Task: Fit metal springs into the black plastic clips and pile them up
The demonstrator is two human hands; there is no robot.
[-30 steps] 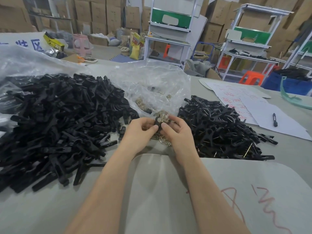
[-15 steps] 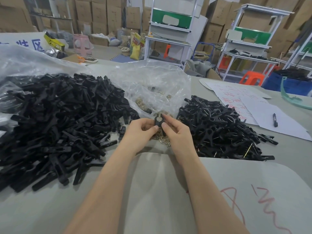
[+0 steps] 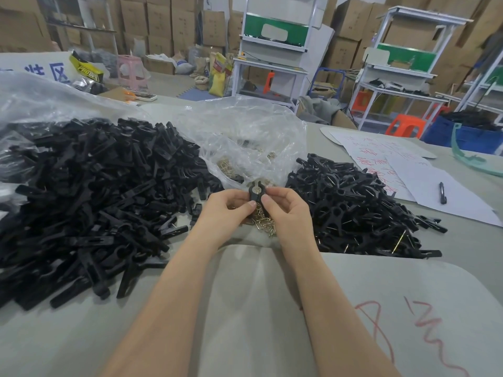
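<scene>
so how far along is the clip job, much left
Roughly a minority looks done: the right pile of clips shows metal spring ends. In hand: the left hand and right hand pinch one black clip with a spring at its hinge. Left: the much larger left pile, plus loose springs on the table and in the clear bag.

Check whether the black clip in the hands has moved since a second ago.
No; the black clip stays just below the plastic bag edge.
</scene>
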